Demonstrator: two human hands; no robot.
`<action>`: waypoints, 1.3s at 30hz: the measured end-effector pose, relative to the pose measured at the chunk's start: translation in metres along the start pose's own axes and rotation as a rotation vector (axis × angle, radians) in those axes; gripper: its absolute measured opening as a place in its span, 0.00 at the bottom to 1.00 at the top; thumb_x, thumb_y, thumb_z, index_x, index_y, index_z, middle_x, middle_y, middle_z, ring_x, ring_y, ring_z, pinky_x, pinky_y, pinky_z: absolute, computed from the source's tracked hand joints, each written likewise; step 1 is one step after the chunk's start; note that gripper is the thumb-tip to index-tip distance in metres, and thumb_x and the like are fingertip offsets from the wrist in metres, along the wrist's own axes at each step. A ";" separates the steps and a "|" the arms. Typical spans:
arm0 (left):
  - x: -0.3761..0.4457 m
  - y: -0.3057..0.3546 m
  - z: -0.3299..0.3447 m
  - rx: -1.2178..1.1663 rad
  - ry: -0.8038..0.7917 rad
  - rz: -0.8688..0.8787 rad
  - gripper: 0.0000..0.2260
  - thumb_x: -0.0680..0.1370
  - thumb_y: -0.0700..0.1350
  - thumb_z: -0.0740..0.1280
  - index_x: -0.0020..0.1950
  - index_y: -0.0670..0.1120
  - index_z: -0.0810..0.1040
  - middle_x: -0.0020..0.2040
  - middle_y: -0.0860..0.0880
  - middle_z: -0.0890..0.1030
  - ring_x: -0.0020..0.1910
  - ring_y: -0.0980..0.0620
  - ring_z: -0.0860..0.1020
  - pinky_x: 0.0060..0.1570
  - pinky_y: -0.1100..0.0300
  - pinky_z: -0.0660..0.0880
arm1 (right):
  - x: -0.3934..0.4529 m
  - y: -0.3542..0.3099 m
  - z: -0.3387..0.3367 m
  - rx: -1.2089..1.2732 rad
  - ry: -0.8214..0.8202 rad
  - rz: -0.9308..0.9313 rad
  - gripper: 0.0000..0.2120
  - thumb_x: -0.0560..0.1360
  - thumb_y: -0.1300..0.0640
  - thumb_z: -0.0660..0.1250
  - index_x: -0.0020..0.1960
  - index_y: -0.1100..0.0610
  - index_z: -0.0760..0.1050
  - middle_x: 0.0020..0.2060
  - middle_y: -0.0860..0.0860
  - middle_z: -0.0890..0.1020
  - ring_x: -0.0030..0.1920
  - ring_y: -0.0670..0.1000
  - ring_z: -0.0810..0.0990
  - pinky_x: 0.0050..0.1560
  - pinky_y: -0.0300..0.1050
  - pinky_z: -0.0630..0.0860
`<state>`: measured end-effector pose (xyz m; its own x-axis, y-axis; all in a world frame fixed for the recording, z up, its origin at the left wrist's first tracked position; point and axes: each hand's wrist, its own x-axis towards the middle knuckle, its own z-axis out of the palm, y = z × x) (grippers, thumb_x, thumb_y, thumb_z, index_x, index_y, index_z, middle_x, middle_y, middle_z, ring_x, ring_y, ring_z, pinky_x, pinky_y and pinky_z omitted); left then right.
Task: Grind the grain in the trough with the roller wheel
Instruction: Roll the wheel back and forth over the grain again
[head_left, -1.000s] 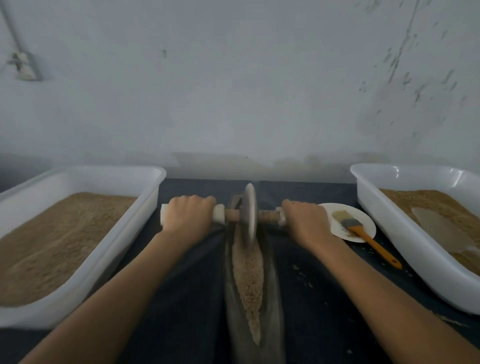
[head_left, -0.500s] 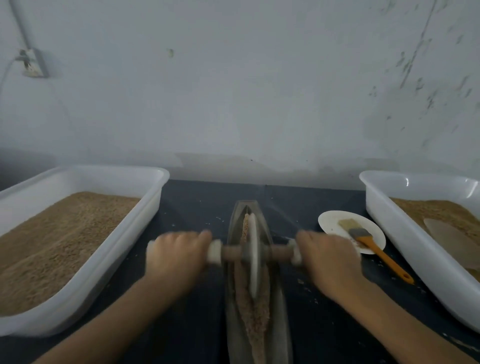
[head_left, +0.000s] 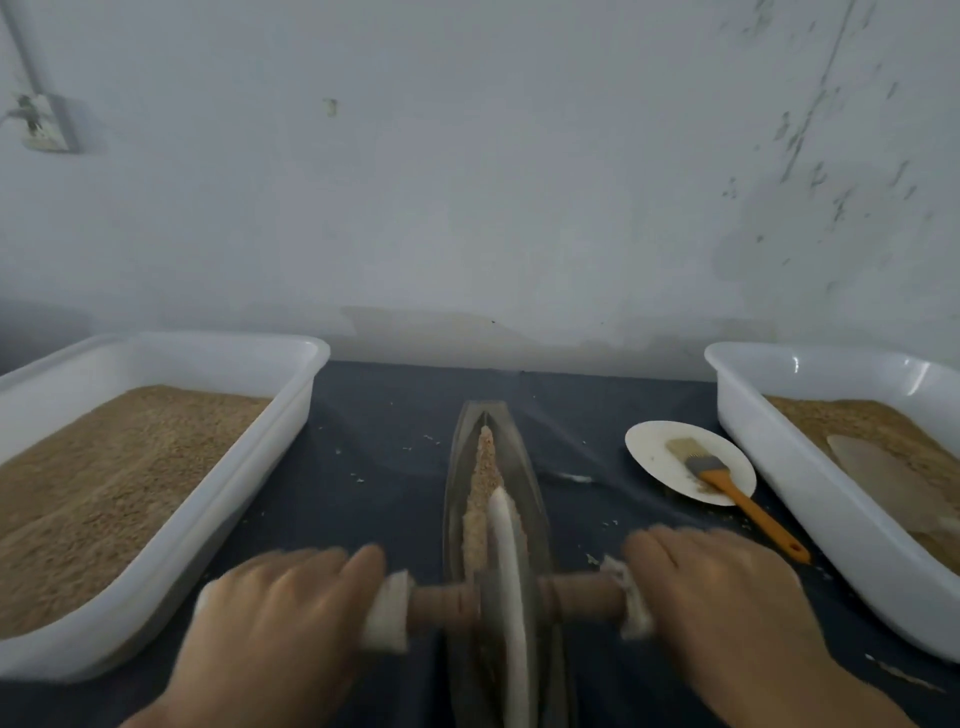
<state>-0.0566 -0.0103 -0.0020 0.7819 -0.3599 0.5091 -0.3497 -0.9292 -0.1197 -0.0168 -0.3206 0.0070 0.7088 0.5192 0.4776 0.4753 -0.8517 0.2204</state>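
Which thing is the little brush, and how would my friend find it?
Start at the big white tub of grain on the right side of the dark table. Just left of it sits a small round white plate. The brush lies across that plate, bristles on it and its handle sticking out over the rim toward the tub; it is the only thing here with a bright orange handle.
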 end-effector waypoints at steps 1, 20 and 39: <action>-0.007 0.002 -0.005 0.016 -0.002 0.034 0.07 0.60 0.54 0.69 0.35 0.54 0.75 0.26 0.56 0.71 0.23 0.53 0.74 0.23 0.62 0.67 | -0.005 0.000 -0.002 -0.001 -0.031 0.013 0.24 0.41 0.54 0.82 0.30 0.50 0.72 0.23 0.46 0.71 0.20 0.48 0.68 0.22 0.40 0.61; 0.047 0.003 0.011 0.147 -0.109 -0.037 0.17 0.61 0.46 0.78 0.38 0.51 0.70 0.31 0.54 0.72 0.27 0.53 0.71 0.29 0.59 0.63 | 0.020 0.016 0.037 0.021 -0.158 0.126 0.24 0.58 0.44 0.77 0.36 0.45 0.61 0.26 0.44 0.68 0.24 0.48 0.71 0.24 0.42 0.57; 0.104 -0.041 0.073 0.132 -0.152 -0.248 0.12 0.73 0.54 0.68 0.40 0.53 0.65 0.33 0.55 0.71 0.32 0.50 0.72 0.32 0.58 0.64 | 0.091 0.029 0.065 -0.177 -0.049 0.104 0.11 0.67 0.56 0.73 0.44 0.55 0.71 0.36 0.53 0.80 0.34 0.57 0.78 0.29 0.45 0.61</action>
<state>0.0764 -0.0160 -0.0068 0.9066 -0.1203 0.4044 -0.0768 -0.9895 -0.1223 0.0959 -0.2934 0.0014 0.7759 0.4271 0.4643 0.3025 -0.8977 0.3202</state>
